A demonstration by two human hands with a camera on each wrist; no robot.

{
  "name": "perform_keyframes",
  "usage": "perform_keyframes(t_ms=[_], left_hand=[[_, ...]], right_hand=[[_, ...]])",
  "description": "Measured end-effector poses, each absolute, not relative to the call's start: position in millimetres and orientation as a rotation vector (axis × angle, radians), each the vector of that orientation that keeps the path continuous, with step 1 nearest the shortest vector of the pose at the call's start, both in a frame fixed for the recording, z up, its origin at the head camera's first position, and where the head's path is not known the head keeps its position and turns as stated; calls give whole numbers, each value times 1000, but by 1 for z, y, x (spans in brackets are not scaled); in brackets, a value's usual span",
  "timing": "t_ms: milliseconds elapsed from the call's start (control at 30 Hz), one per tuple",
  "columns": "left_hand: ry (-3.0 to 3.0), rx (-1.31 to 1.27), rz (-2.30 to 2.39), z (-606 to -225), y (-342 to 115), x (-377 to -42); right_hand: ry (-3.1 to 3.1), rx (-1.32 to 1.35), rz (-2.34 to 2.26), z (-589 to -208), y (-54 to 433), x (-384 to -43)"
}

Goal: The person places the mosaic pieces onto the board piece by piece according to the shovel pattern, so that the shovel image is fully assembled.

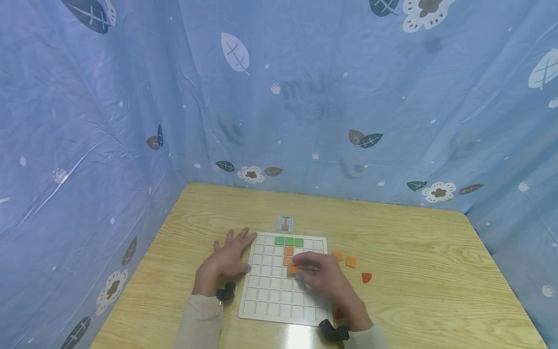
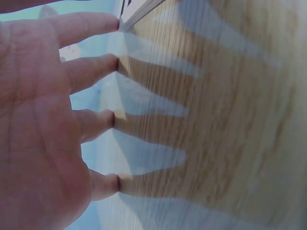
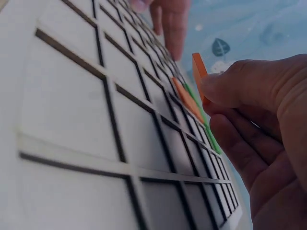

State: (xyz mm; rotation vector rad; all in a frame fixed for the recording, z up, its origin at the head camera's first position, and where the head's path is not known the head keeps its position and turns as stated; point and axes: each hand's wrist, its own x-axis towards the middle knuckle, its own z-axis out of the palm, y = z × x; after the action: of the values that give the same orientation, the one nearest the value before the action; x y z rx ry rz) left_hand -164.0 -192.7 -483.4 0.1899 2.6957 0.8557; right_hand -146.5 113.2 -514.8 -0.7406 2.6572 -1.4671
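A white grid board [image 1: 266, 295] lies on the wooden table. Three green square tiles [image 1: 289, 241] fill cells in its far row, and two orange tiles [image 1: 288, 251] sit in a column below the middle one. My right hand [image 1: 320, 274] pinches another orange square tile [image 3: 199, 76] between thumb and fingers, close over the board just below that column. At the board's left edge my left hand [image 1: 226, 259] rests with fingers spread. In the left wrist view its fingertips [image 2: 114, 62] touch the tabletop, and one lies at the board's corner.
Two loose orange tiles [image 1: 350, 262] and a red quarter-round piece [image 1: 366, 277] lie right of the board. Another red piece [image 1: 339, 313] shows partly behind the right forearm. A small pattern card [image 1: 285, 223] lies beyond the far edge. Blue patterned curtains [image 1: 305, 121] surround the table.
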Motion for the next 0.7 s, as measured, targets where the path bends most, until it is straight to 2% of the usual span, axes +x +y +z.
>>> perform_keyframes(t_ms=[700], left_hand=[[2694,181,858,-486,-193,-165]], right_hand=[[2825,-977,-1392,-527,98,-143]])
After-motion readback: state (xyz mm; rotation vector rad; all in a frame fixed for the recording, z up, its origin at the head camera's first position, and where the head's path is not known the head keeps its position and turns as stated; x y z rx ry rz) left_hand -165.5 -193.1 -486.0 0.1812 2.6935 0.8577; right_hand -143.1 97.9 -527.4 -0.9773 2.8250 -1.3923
